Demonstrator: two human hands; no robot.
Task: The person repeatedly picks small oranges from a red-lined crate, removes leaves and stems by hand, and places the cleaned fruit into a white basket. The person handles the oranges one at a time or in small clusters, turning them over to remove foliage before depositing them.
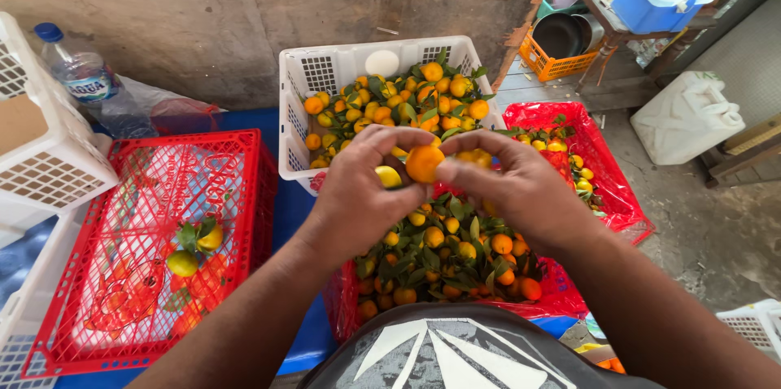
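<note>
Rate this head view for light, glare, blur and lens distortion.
Head view: soft, even daylight with faint shadows; both hands, left hand and right hand, and the orange fruit between them look sharp; the white crate is bright but not blown out; wide-angle bending splays the forearms and the red crate toward the edges.

From my remote seat, the red crate (154, 251) at left lies mostly open, just two fruits (198, 249) inside. Ahead, heaped oranges and leaves fill the white crate (325, 72); a water bottle (81, 72) and white basket (49, 169) crowd the far left.
</note>
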